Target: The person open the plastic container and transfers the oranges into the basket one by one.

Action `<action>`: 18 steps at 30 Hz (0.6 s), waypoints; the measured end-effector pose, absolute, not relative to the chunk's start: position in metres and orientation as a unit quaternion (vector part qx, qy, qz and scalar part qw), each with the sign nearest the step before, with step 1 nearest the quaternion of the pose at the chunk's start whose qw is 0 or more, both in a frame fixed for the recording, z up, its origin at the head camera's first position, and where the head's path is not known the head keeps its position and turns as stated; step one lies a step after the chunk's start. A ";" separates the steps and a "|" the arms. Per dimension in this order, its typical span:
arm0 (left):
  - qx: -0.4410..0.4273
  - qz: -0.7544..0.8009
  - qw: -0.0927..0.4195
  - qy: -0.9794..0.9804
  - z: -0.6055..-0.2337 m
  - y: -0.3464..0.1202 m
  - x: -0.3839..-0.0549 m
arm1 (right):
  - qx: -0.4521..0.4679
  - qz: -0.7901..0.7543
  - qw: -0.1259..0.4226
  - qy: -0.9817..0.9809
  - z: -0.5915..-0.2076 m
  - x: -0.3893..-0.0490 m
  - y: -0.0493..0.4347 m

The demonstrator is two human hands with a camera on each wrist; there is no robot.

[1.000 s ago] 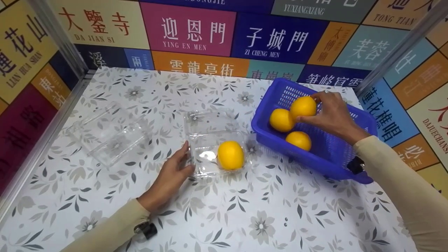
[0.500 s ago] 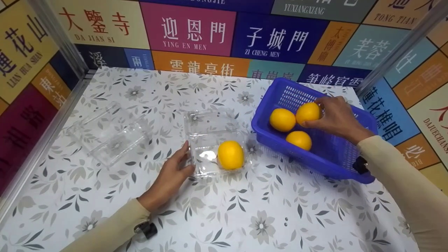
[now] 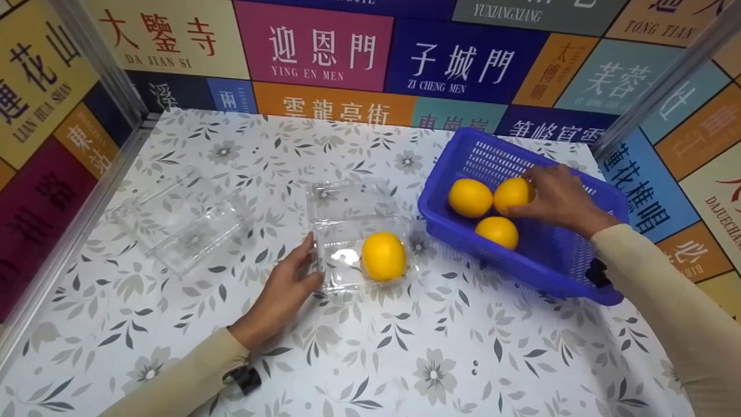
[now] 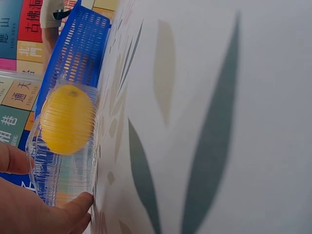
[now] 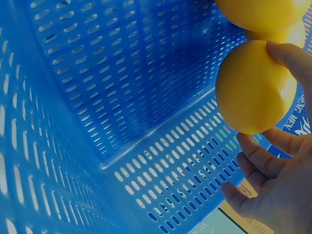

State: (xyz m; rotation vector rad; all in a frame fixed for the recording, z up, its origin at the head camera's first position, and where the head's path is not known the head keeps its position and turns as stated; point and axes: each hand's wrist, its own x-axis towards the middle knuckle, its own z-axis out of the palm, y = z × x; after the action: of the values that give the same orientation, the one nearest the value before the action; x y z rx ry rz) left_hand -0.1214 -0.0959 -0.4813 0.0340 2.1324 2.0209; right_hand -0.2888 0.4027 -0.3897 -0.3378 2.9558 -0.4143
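My right hand point(image 3: 558, 196) reaches into the purple-blue plastic basket point(image 3: 463, 234) and grips a yellow orange point(image 5: 256, 87) between thumb and fingertips. Two more oranges lie beside it, one to the left point(image 3: 470, 197) and one in front point(image 3: 496, 233). At the middle of the table, a clear plastic clamshell container point(image 3: 333, 234) stands with its lid point(image 3: 353, 202) folded back. A single orange point(image 3: 384, 256) sits in its right half. My left hand point(image 3: 282, 292) holds the container's left side, thumb and fingers at the wall, as the left wrist view also shows.
A second clear plastic container point(image 3: 182, 223) rests on the left of the table. The white tablecloth point(image 3: 370, 359) has a grey leaf print. Panels with large lettering point(image 3: 324, 52) enclose the back and both sides.
The orange in my right hand has moved lower and slightly right, from partly over the left orange to beside it in the basket. My left hand and the clamshell stay put.
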 end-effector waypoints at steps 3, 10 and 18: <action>0.011 0.684 0.099 0.722 -0.481 -0.096 -0.121 | -0.109 -0.132 0.077 0.982 -0.391 -0.289 0.403; 0.016 0.687 0.096 0.720 -0.481 -0.095 -0.121 | -0.116 -0.122 0.083 0.982 -0.394 -0.288 0.404; 0.017 0.670 0.090 0.736 -0.482 -0.097 -0.121 | -0.123 -0.112 0.084 0.983 -0.398 -0.288 0.405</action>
State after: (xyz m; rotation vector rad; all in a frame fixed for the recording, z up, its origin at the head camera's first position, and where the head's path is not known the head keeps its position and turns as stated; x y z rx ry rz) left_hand -0.1212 -0.0967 -0.4820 0.0496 2.1892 1.9923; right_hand -0.2877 0.4045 -0.3979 -0.3674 2.9317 -0.3330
